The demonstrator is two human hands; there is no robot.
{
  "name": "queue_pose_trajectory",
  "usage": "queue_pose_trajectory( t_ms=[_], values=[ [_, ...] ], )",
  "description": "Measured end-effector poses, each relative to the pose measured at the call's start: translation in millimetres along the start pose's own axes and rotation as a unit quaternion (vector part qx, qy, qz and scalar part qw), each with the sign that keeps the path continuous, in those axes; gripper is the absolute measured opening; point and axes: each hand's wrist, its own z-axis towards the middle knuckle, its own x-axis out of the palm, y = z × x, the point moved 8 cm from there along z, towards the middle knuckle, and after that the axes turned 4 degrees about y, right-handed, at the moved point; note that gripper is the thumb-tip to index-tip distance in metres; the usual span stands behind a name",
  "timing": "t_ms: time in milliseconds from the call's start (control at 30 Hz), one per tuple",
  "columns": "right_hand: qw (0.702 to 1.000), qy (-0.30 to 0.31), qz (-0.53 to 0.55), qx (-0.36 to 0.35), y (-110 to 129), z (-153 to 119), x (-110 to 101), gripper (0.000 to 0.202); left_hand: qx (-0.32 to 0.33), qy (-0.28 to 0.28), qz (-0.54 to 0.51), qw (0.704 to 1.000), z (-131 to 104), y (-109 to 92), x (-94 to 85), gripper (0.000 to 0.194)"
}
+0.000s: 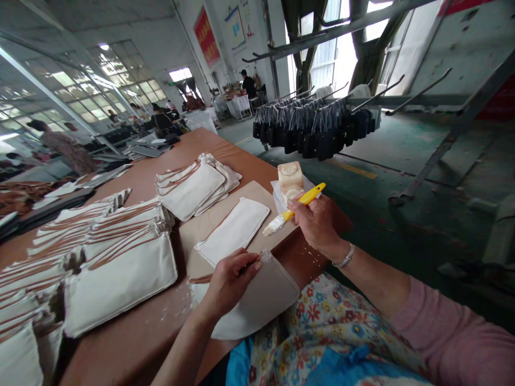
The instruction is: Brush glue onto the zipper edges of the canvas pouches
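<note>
My right hand (311, 220) is closed round a yellow-handled paintbrush (304, 199), whose bristles are coated in white paste and point down to the left. Just behind it stands a cream-coloured, paste-smeared tub (290, 179) on a white sheet. Pinched at its top edge by my left hand (235, 276) is a white fabric pouch (257, 308) with a brown strip along its opening; it hangs over the table edge by my lap. Another white pouch (235, 230) lies flat on a beige board (251, 192) between the hands and the stacks.
Stacks of white pouches (124, 268) cover the left of the brown table (201, 142), with a smaller pile (193, 187) farther back. Beyond the right edge, a metal rack (434, 96) carries many dark hanging pieces (314, 134). Several people work in the background.
</note>
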Motion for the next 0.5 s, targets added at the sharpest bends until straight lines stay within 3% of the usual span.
queue_pose_trajectory(
  t_ms=[67,200,267,433,500],
  values=[
    [0.999,0.027,0.020,0.014,-4,0,3,0.030,0.025,-0.029,0.042,0.998,-4,-6,2.0,0.019],
    [0.980,0.164,0.091,0.071,-3,-14,23,0.028,0.054,-0.102,0.122,0.986,-11,-11,1.8,0.011],
    [0.970,0.196,0.111,0.088,2,-18,24,0.026,0.056,-0.121,0.141,0.981,-12,-10,0.0,0.010],
    [0.991,0.086,0.091,0.047,10,-11,1,0.028,0.055,-0.142,0.173,0.973,-13,-11,-5.6,0.013],
    [0.987,0.116,0.099,0.058,9,-15,13,0.028,0.053,-0.153,0.184,0.970,-16,-12,-6.6,0.012]
  ],
)
